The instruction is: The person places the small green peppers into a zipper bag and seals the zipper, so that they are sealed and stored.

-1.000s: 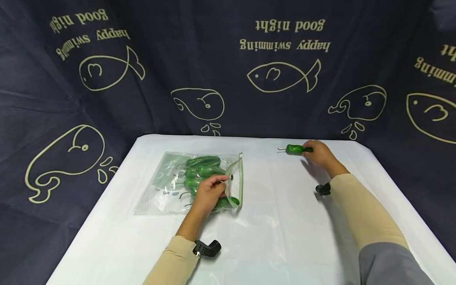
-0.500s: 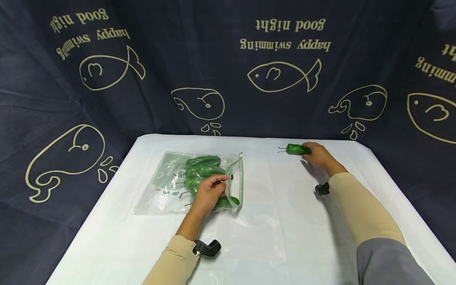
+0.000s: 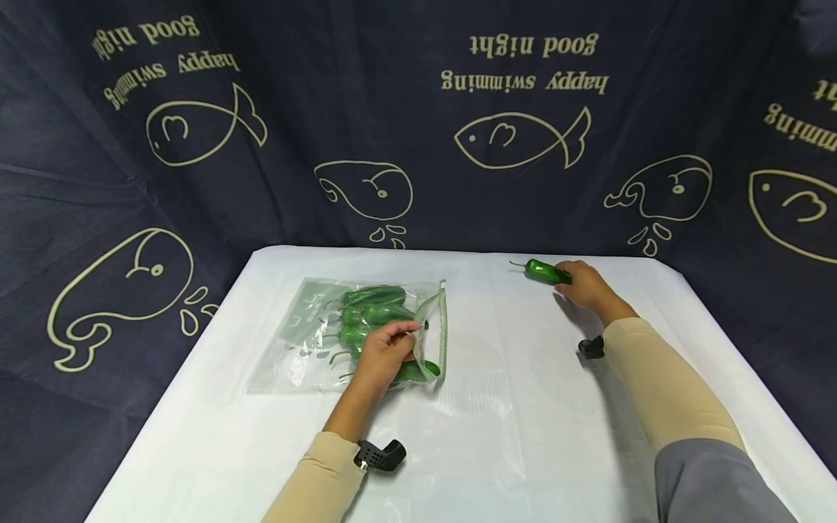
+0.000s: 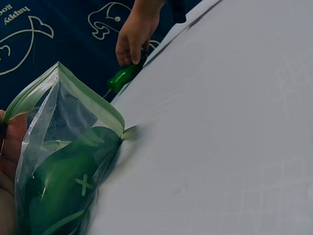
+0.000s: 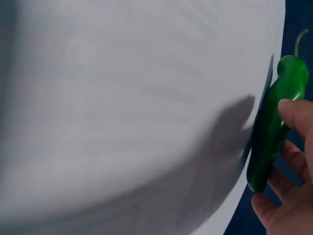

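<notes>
A clear zip bag (image 3: 288,367) lies left of the table's middle, its mouth facing right and gaping. Several green peppers (image 3: 373,294) are inside it, stems pointing left. My left hand (image 3: 384,354) pinches the near layer of the bag's mouth, holding it up; the left wrist view shows the raised green zip edge (image 4: 90,93) with a pepper behind the film. Toward the back right, my right hand (image 3: 584,283) holds another green pepper (image 3: 543,271) by its blunt end, stem pointing left. In the right wrist view the thumb (image 5: 293,112) lies along this pepper's side.
A white cloth (image 3: 490,436) covers the table. Behind it hangs a dark blue curtain (image 3: 418,123) with fish and whale drawings. Black camera mounts sit on the left wrist (image 3: 381,456) and the right wrist (image 3: 592,347).
In my right hand the pepper has turned slightly, its stem end now tilted farther toward the back. The left hand and bag have stayed in place.
</notes>
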Motion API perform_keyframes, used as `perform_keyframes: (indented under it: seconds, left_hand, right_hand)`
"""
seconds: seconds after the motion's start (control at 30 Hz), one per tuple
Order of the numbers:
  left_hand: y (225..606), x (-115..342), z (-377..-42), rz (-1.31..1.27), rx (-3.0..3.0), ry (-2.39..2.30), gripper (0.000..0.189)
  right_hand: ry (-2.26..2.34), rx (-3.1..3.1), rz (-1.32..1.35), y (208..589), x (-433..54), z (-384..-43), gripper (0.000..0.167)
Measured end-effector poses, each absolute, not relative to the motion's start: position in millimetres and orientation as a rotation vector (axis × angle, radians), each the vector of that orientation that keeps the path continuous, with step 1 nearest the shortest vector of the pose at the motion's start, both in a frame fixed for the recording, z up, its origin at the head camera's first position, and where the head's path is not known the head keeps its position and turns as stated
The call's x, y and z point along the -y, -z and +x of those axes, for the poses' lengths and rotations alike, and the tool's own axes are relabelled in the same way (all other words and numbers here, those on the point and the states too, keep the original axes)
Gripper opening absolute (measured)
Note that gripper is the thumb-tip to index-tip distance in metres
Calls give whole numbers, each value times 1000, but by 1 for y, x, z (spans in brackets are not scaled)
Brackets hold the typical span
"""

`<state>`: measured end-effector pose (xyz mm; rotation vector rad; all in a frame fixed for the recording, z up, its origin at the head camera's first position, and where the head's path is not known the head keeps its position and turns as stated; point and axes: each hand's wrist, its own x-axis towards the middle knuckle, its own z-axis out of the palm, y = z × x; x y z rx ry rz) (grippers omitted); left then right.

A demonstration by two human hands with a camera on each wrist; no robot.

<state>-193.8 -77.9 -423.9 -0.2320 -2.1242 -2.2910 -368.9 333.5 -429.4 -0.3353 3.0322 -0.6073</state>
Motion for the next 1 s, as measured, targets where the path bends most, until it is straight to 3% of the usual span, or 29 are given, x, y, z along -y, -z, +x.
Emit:
perform_keyframes:
  seconds: [0.57,1.0]
  left_hand:
    - [426,79,-195,-247,2115,2321,25]
    - [454,79,-210,-214,2087,2314,24]
  right_hand:
    - [580,-3056,-339,427,-329,-369,41]
    - [568,-3075,-358,426,-328,-368,34]
